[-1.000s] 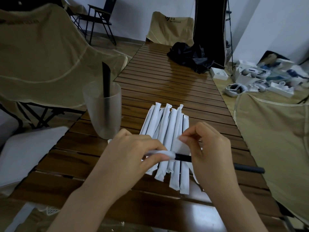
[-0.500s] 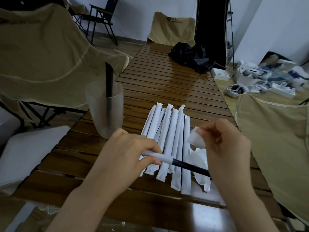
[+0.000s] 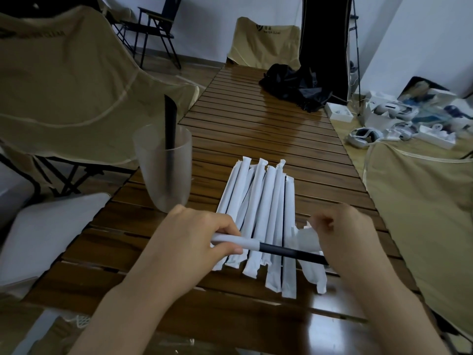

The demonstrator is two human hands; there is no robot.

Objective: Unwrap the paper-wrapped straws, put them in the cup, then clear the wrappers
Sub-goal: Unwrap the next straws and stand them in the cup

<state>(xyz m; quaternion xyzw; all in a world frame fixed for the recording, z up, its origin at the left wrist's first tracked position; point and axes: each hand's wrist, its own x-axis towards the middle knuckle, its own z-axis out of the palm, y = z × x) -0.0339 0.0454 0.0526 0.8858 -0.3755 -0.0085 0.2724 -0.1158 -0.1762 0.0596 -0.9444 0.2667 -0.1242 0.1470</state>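
Left hand [image 3: 189, 242]: fingers pinch the half-wrapped black straw [image 3: 276, 249] above the wrapped straws [image 3: 258, 216]
Right hand [image 3: 350, 237]: fingers pinch torn wrapper paper [image 3: 307, 239]
Cup [image 3: 163, 170]: on the table [image 3: 256, 129], one black straw inside

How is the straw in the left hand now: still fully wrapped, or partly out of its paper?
Partly out. The straw shows bare black toward the right hand, while white paper still covers the end that the left hand pinches.

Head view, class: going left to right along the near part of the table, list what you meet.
Frosted cup → left hand → half-unwrapped straw → right hand, holding a torn wrapper piece.
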